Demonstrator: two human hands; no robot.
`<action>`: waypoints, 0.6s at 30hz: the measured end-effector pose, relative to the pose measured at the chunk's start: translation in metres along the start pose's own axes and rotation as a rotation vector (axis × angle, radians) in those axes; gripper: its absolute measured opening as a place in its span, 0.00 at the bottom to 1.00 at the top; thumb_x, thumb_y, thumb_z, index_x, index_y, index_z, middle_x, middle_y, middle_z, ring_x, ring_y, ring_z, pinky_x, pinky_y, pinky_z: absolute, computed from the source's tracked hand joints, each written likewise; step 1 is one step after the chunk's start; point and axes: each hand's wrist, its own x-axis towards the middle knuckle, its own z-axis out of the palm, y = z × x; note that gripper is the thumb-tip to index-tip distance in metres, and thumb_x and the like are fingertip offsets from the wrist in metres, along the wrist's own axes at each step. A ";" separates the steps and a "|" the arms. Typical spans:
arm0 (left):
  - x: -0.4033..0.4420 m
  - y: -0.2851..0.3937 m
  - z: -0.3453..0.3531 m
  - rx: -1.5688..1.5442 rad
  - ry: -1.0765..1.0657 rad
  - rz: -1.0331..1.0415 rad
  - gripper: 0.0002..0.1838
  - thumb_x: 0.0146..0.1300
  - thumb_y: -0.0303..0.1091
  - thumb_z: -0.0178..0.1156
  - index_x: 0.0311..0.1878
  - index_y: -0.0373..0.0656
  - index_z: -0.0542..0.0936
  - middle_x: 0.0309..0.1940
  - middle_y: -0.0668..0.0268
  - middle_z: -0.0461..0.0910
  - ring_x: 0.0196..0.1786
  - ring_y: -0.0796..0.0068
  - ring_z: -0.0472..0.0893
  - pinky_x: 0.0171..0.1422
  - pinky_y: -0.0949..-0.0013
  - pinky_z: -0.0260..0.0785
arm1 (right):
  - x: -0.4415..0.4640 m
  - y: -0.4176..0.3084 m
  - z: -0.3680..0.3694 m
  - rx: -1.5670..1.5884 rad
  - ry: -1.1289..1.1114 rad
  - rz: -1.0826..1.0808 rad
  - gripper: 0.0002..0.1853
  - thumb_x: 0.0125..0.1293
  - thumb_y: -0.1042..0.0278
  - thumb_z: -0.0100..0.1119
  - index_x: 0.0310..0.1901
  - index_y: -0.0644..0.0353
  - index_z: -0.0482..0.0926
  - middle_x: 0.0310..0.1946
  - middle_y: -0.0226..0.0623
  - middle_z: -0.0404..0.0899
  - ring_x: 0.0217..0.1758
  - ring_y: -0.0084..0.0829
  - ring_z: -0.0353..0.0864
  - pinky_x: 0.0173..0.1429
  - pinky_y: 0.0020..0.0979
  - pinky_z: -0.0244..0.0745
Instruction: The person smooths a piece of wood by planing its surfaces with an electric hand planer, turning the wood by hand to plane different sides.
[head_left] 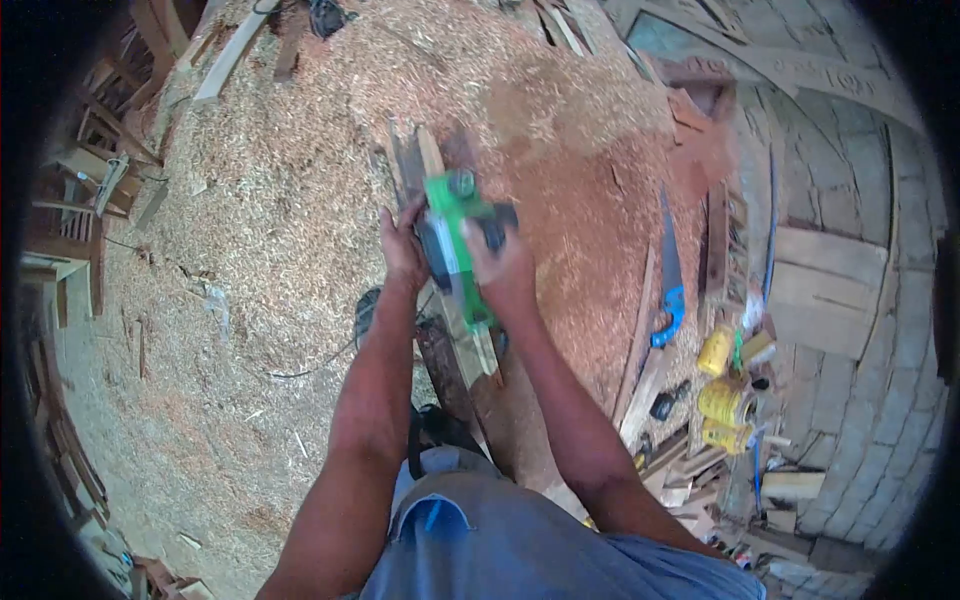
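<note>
A green electric hand planer [455,235], blurred by motion, sits on a narrow length of pale wood [470,340] that runs away from me. My right hand [503,275] is closed around the planer's dark handle, thumb toward the body. Close against the planer's left side is my left hand [403,250], its fingers and thumb spread over the edge of the wooden board [408,165] beneath; its grip is partly hidden. The wood's far end shows beyond the planer. Under it lies a darker reddish-brown beam [450,370].
Wood shavings [270,210] cover the floor. On the right lie a blue-handled handsaw [672,280], several yellow containers [725,400] and offcuts [690,475], near a block wall [850,400]. Stacked timber [70,245] stands left. A dark cable [310,370] crosses the floor beside the beam.
</note>
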 end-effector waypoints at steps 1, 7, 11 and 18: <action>-0.007 0.002 0.010 0.037 0.021 0.030 0.48 0.81 0.74 0.31 0.78 0.39 0.74 0.79 0.52 0.70 0.80 0.51 0.69 0.85 0.45 0.60 | -0.055 0.008 -0.020 0.022 -0.008 0.019 0.28 0.73 0.43 0.68 0.52 0.66 0.84 0.40 0.58 0.88 0.48 0.59 0.90 0.51 0.53 0.82; 0.003 -0.005 0.006 0.195 -0.026 0.080 0.46 0.83 0.71 0.31 0.76 0.38 0.76 0.79 0.51 0.71 0.79 0.47 0.71 0.85 0.45 0.61 | -0.293 0.089 -0.096 -0.106 -0.042 0.339 0.27 0.70 0.49 0.74 0.59 0.64 0.82 0.48 0.55 0.89 0.51 0.53 0.91 0.56 0.48 0.84; -0.014 -0.001 0.020 0.200 0.029 0.016 0.48 0.82 0.71 0.31 0.76 0.35 0.75 0.78 0.49 0.72 0.79 0.47 0.71 0.85 0.47 0.61 | -0.274 0.064 -0.089 -0.078 -0.003 0.382 0.28 0.70 0.48 0.74 0.57 0.67 0.82 0.44 0.54 0.89 0.46 0.51 0.91 0.52 0.48 0.84; -0.001 -0.001 0.000 0.051 -0.071 0.067 0.52 0.81 0.73 0.31 0.79 0.28 0.69 0.78 0.48 0.71 0.80 0.48 0.70 0.87 0.49 0.58 | -0.109 0.026 -0.032 -0.056 0.070 0.188 0.20 0.71 0.55 0.75 0.50 0.66 0.84 0.32 0.51 0.87 0.36 0.50 0.90 0.42 0.46 0.82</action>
